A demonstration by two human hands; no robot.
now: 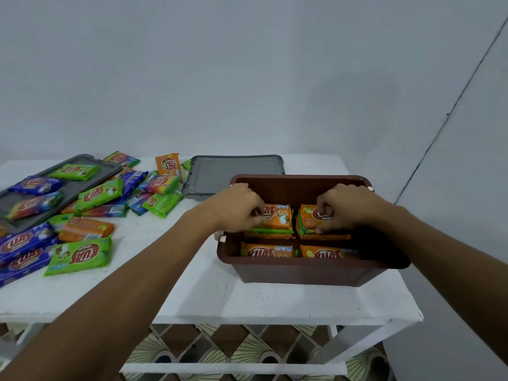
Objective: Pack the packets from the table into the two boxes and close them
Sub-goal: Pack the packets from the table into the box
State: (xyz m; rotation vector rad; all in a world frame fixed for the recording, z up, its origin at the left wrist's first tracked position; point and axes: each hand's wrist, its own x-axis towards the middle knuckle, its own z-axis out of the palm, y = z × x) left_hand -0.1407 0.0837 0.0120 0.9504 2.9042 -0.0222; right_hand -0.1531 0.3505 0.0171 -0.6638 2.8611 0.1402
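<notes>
Head cam view, working outward: nearest is the brown box [302, 270] on the white table [192, 295], with two orange packets [268, 251] lying flat along its near wall, long sides running left to right, labels up. Just behind them both hands are down in the box, each curled around its own stack of orange and green packets; the left hand [236, 209] pinches the left stack [276, 221] and the right hand [345, 209] pinches the right stack [316, 224], also laid flat with the long axis going across. So I'd say this box is partly filled, maybe half, and nowhere near closed since its gray lid [233, 171] sits on the table right behind it. Off to the left there's a big loose pile of packets [96, 196] in green, blue and orange, pointing every which way, some lying on a second gray lid [55, 188]. Second box isn't visible, so lots left.
</notes>
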